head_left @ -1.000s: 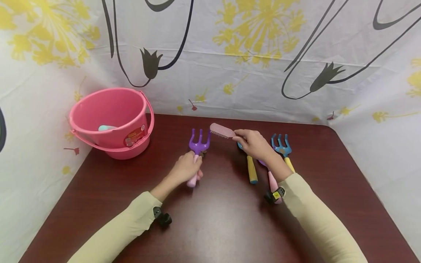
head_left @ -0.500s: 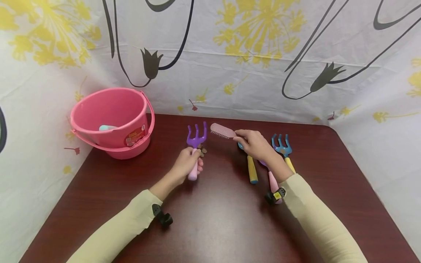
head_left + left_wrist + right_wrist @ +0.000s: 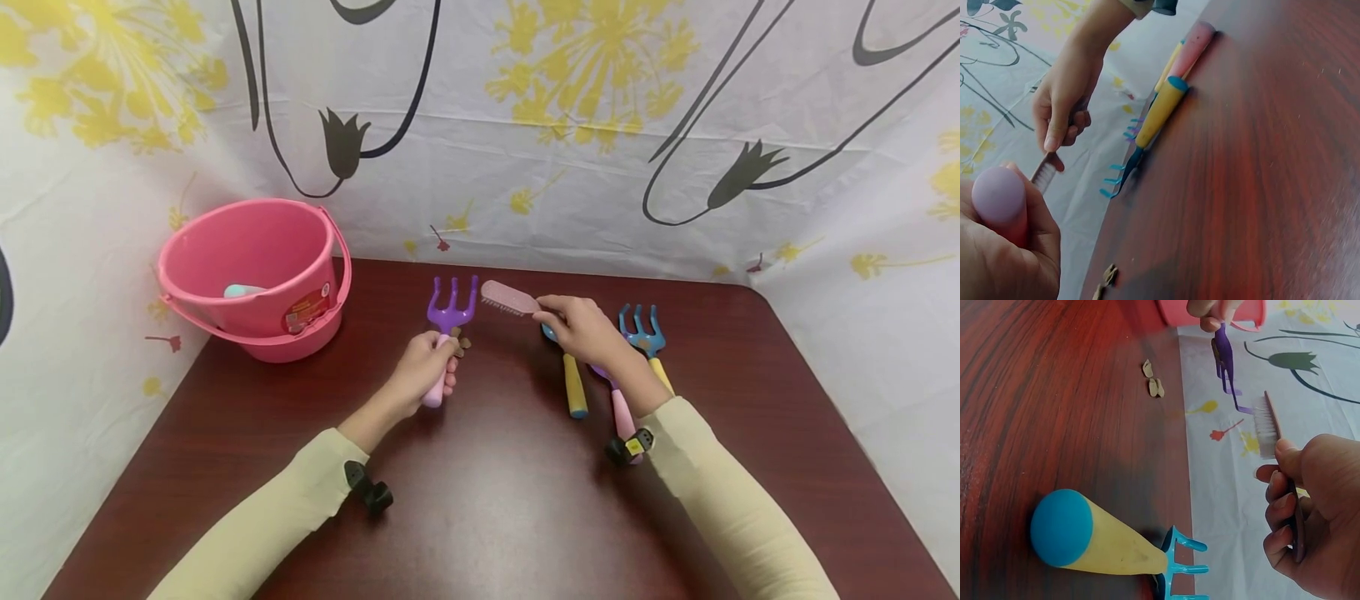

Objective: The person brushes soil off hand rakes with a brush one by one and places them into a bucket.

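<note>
The left hand (image 3: 418, 371) was curled round the handle of a purple fork (image 3: 450, 318), its tines directed toward the far edge of the table (image 3: 502, 492); the right hand (image 3: 576, 327) gripped the handle of a pink brush (image 3: 512, 297), whose pale bristles faced the fork's tines, a small gap showing between them in the head view; both things were held over the far half of the table, near the middle of its width; a few small brown pieces (image 3: 1152, 387) lay on the table just beside the left hand; under and beside the right forearm, toward the right edge, lay a yellow-handled blue rake (image 3: 575, 387), a pink-handled purple tool (image 3: 624, 414), partly hidden by that arm, and a yellow-handled blue fork (image 3: 643, 341); at the far left corner stood a pink bucket (image 3: 262, 351), a turquoise object (image 3: 242, 291) showing inside it; behind the far edge hung a white cloth (image 3: 457, 158) printed with yellow and grey flowers.
</note>
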{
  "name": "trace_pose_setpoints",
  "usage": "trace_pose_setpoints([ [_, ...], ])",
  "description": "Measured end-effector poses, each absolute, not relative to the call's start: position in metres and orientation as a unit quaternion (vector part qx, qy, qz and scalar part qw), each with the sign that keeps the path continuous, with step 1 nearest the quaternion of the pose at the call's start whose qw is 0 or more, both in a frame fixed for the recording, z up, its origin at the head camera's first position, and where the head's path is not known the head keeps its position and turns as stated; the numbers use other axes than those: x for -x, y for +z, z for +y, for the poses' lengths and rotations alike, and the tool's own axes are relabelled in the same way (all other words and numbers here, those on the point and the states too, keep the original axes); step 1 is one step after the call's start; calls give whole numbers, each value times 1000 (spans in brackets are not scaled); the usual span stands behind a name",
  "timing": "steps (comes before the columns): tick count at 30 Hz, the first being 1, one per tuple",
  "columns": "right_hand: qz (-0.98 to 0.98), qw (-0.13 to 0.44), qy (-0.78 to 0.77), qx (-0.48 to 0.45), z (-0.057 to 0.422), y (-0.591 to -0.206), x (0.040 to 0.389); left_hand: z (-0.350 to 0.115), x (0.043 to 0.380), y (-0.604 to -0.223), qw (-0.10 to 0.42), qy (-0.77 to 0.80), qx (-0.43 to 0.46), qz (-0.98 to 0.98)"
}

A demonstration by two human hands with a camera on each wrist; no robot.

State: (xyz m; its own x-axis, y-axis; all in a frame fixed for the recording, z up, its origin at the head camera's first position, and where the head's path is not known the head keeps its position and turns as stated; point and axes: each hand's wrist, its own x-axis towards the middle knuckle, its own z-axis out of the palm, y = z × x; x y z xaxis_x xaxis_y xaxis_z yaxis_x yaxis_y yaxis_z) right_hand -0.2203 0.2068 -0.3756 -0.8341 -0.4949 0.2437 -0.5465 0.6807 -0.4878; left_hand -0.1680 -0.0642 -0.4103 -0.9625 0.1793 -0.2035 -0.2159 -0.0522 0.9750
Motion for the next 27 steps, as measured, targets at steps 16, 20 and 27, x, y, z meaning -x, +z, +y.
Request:
trace_pose_setpoints([
  [16,-911,53,302,-277,213,-367,215,-97,175,-392,-31,305,-115,945],
  [20,-911,59,306,-270,216,-363,215,-103,175,-388,-107,157,-150,970],
  [27,-906,57,321,-270,211,-359,213,-102,164,-389,-91,67,-156,981],
])
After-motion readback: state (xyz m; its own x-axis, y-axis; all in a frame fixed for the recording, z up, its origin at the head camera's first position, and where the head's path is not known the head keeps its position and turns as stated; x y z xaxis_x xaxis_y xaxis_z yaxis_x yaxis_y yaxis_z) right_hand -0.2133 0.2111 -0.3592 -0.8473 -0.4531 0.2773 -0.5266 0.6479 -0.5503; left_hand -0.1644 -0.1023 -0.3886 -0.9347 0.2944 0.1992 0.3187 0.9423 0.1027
